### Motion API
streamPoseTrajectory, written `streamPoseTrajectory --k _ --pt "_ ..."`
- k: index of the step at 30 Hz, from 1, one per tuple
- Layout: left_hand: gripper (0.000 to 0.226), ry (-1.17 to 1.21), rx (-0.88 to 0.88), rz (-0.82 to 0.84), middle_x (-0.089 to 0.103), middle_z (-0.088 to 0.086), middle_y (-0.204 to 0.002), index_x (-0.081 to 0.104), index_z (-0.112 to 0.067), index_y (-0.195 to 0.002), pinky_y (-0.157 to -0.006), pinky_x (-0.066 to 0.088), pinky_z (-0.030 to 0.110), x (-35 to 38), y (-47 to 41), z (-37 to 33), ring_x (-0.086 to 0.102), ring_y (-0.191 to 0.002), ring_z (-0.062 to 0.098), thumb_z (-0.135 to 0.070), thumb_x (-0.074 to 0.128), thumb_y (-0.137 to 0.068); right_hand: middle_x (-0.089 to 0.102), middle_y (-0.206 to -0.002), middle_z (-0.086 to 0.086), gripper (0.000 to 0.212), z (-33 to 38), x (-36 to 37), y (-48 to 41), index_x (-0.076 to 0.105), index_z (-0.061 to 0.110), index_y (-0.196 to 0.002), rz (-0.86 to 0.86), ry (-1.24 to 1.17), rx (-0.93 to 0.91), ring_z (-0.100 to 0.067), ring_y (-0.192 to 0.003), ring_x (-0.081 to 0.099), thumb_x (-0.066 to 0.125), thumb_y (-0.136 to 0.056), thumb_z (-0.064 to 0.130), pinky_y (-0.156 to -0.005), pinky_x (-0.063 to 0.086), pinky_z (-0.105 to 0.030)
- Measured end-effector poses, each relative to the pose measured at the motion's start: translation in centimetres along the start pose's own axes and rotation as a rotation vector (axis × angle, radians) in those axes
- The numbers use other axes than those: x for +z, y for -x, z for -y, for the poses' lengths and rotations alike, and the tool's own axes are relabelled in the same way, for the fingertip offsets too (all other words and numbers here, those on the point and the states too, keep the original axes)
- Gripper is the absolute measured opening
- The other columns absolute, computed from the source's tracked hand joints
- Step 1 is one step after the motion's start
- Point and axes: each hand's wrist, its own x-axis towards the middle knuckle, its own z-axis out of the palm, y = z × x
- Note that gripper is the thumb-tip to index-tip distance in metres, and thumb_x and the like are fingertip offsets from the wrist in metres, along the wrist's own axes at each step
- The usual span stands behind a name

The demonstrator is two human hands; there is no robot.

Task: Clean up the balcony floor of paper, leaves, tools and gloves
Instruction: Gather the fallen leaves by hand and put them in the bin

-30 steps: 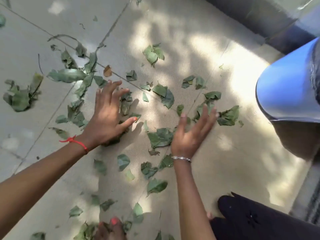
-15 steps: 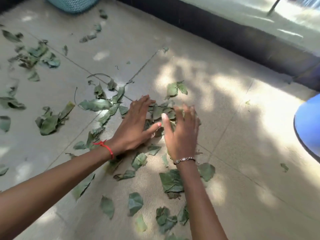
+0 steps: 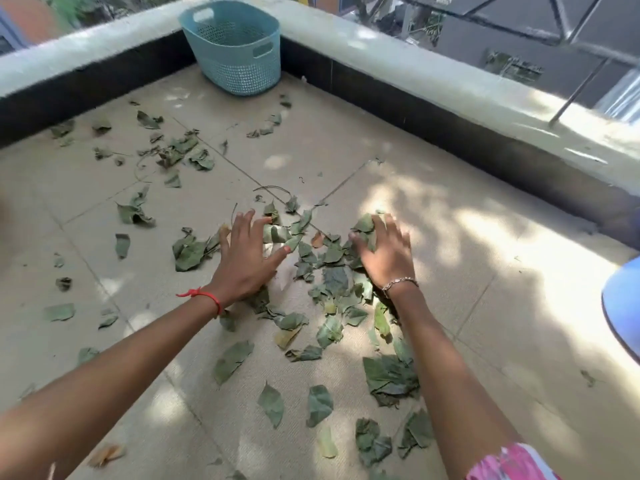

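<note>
Head view: my left hand [image 3: 246, 261] and right hand [image 3: 386, 258] lie flat, fingers spread, gripping nothing, pressing on leaves [image 3: 329, 268] scattered over the floor [image 3: 467, 306], thickest between my hands. A basket [image 3: 242, 71] stands in the far corner.

Home balcony, tiled floor [image 3: 433, 306], low parapet wall [image 3: 450, 84], laundry basket [image 3: 235, 46]

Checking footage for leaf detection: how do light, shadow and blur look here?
Head view: dappled sun blows out patches of the floor at right; the leaves between the left hand and right hand sit in softer shade; fingertips are slightly motion-blurred.
</note>
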Motion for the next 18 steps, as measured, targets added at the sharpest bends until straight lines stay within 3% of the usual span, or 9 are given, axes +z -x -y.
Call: streamPoseTrajectory --k 3,5,7,10,12,14,16,18 --pt "0.093 0.021 -0.010 0.066 0.010 0.008 -0.157 0.024 -0.023 -0.144 -0.113 -0.013 0.045 -0.1 0.3 0.6 0.002 -0.146 0.021 -0.076 0.016 -0.068 0.048 -0.130 0.001 0.060 3.3 0.5 2.4 0.039 0.023 -0.130 0.071 -0.171 -0.185 -0.017 -0.119 0.047 0.032 -0.085 0.062 -0.108 0.033 -0.045" --pt "0.094 0.043 0.014 0.100 0.014 0.007 -0.157 0.022 -0.023 -0.145 -0.115 -0.007 0.048 0.1 0.5 0.6 0.007 -0.146 0.022 -0.076 0.017 -0.068 0.050 -0.129 0.003 0.050 5.0 0.8 4.0 0.039 0.026 -0.133 0.188 -0.288 -0.282 -0.013 -0.112 0.050 0.044 -0.089 0.051 -0.103 0.039 -0.040" --pt "0.091 0.080 0.047 0.102 0.020 0.006 -0.155 0.022 -0.023 -0.145 -0.117 -0.001 0.050 0.2 0.6 0.7 0.014 -0.144 0.021 -0.075 0.019 -0.071 0.047 -0.134 0.002 0.050 5.7 1.1 4.5 0.035 0.025 -0.135 0.217 -0.434 -0.243 -0.013 -0.107 0.051 0.046 -0.090 0.046 -0.097 0.045 -0.037" --pt "0.088 0.118 0.062 0.063 0.025 0.004 -0.153 0.023 -0.021 -0.144 -0.117 0.009 0.051 0.4 0.4 0.9 0.021 -0.141 0.020 -0.073 0.021 -0.074 0.029 -0.150 0.004 0.063 5.3 1.8 3.3 0.026 0.026 -0.141 0.081 -0.459 -0.144 -0.016 -0.132 0.036 0.033 -0.088 0.059 -0.109 0.033 -0.045" --pt "0.087 0.132 0.063 0.047 0.026 0.003 -0.152 0.023 -0.020 -0.144 -0.117 0.010 0.051 0.6 0.0 1.2 0.021 -0.141 0.019 -0.072 0.022 -0.075 0.018 -0.154 -0.001 0.068 4.5 2.3 2.4 0.021 0.018 -0.145 0.060 -0.287 -0.106 -0.016 -0.143 0.016 0.027 -0.091 0.059 -0.117 0.016 -0.042" --pt "0.086 0.158 0.064 0.053 0.027 0.001 -0.152 0.023 -0.021 -0.145 -0.117 0.010 0.050 0.9 -0.3 1.4 0.022 -0.141 0.019 -0.072 0.023 -0.076 0.012 -0.156 -0.002 0.071 4.6 2.5 2.0 0.016 0.014 -0.147 0.109 -0.081 -0.172 -0.015 -0.144 0.006 0.021 -0.092 0.059 -0.119 0.003 -0.038" --pt "0.078 0.248 0.078 0.077 0.033 0.000 -0.149 0.024 -0.027 -0.143 -0.116 0.019 0.048 1.2 -0.4 1.3 0.031 -0.136 0.020 -0.070 0.028 -0.078 0.023 -0.153 -0.004 0.068 5.3 2.2 1.9 0.020 0.015 -0.146 0.222 -0.140 -0.277 -0.016 -0.142 0.018 0.026 -0.093 0.057 -0.118 0.008 -0.037" --pt "0.069 0.363 0.110 0.080 0.044 -0.001 -0.140 0.029 -0.030 -0.139 -0.104 0.038 0.036 1.4 -0.4 0.9 0.045 -0.124 0.018 -0.066 0.036 -0.081 0.049 -0.136 -0.009 0.056 6.2 1.5 2.0 0.031 0.016 -0.142 0.276 -0.478 -0.280 -0.021 -0.123 0.048 0.039 -0.095 0.046 -0.107 0.034 -0.036"
